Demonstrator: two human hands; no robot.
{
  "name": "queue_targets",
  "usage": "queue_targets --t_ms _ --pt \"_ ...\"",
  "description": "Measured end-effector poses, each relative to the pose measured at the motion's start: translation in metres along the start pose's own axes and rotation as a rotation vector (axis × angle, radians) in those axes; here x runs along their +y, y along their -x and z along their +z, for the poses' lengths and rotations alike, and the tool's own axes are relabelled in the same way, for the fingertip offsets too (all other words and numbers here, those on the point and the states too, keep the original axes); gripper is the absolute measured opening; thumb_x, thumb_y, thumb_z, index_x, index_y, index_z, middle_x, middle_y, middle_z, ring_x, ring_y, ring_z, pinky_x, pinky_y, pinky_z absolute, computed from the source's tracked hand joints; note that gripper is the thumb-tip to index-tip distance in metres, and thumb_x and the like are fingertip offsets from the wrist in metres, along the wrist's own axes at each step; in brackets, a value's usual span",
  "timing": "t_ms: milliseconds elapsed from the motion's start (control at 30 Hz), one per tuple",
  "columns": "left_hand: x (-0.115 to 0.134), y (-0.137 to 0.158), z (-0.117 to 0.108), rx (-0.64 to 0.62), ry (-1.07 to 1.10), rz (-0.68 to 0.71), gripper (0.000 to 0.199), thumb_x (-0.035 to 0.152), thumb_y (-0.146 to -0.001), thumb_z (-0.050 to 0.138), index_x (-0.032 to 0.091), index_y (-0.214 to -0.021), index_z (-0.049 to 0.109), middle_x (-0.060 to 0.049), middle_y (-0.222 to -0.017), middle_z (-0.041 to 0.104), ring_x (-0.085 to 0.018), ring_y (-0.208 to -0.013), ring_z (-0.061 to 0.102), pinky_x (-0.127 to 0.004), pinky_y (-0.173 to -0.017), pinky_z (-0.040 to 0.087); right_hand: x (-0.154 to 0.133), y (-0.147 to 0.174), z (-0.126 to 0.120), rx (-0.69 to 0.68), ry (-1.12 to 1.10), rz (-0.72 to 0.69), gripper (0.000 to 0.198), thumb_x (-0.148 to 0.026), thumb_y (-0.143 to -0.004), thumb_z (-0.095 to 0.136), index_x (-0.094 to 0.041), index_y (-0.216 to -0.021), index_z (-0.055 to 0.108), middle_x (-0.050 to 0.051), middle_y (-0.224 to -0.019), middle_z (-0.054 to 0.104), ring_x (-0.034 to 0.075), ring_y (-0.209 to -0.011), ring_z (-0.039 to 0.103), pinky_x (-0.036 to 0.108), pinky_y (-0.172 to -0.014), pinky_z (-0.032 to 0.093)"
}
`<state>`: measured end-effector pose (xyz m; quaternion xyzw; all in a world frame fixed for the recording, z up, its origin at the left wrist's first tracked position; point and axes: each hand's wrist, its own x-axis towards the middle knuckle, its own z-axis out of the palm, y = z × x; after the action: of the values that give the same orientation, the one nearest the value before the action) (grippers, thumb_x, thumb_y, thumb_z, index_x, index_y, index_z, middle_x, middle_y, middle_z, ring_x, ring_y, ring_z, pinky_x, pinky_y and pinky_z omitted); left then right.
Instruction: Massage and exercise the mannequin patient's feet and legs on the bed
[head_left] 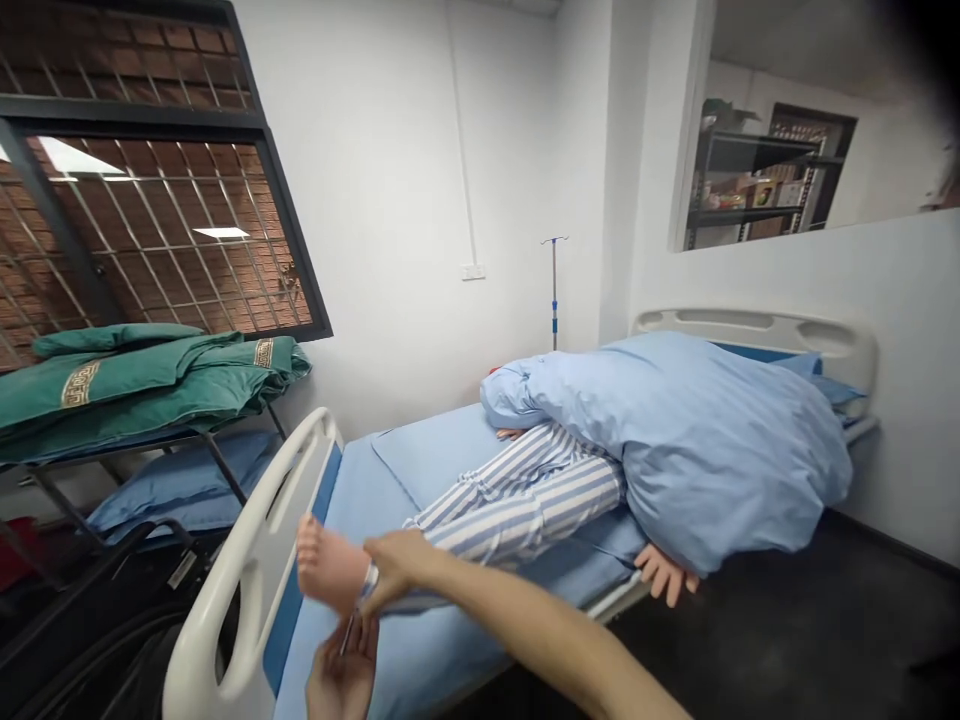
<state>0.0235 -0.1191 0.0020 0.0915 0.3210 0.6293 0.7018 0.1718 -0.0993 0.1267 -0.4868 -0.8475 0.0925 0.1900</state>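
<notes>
A figure that looks like a manikin lies on the bed in blue-and-white striped trousers [517, 505]. Its bare foot [330, 565] points up near the footboard. Around the ankle shows a narrow white band [370, 578]. My right hand [397, 565] is closed over the ankle at the band and the trouser hem, thumb and fingers on either side. Just below the foot, my left hand [343, 665] is turned palm up, its fingers pinching a thin, slender item [348, 634] whose kind I cannot make out. The fingertips of both hands almost meet under the ankle.
A blue quilt [675, 430] covers the manikin's upper body; one manikin hand [666, 574] hangs over the bed's side. The white footboard [225, 590] stands close to my left. Beyond are green folded bedding [150, 380], a drip stand [554, 300] and a dark wheelchair-like object [112, 620].
</notes>
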Motion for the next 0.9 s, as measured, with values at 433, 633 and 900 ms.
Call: queue_targets --t_ms 433,633,900 --pt "-0.005 0.123 0.261 -0.899 -0.159 0.228 0.046 0.027 -0.069 0.045 0.030 -0.114 0.053 0.002 -0.133 0.042 -0.026 -0.121 0.038 -0.042 -0.097 0.036 0.050 0.039 -0.253 0.308 -0.420 0.025 0.040 -0.030 -0.056 0.066 -0.008 -0.090 0.063 0.000 -0.073 0.060 0.011 -0.066 0.055 0.020 -0.059 0.041" --pt "-0.020 0.150 0.331 -1.082 -0.247 0.198 0.052 0.020 -0.069 0.042 0.030 -0.120 0.045 0.003 -0.137 0.033 -0.023 -0.121 0.038 -0.038 -0.096 0.037 0.069 0.073 -0.313 0.402 -0.559 0.046 0.030 -0.017 -0.063 0.057 0.000 -0.088 0.061 0.002 -0.070 0.059 0.009 -0.062 0.054 0.021 -0.060 0.042" --pt "-0.017 0.159 0.353 -1.106 -0.258 0.126 0.060 0.018 -0.068 0.042 0.031 -0.126 0.038 0.005 -0.136 0.033 -0.023 -0.119 0.039 -0.039 -0.096 0.037 0.071 0.083 -0.327 0.447 -0.740 0.089 0.019 -0.013 -0.056 0.057 -0.008 -0.074 0.058 0.002 -0.066 0.059 0.013 -0.060 0.054 0.023 -0.053 0.043"
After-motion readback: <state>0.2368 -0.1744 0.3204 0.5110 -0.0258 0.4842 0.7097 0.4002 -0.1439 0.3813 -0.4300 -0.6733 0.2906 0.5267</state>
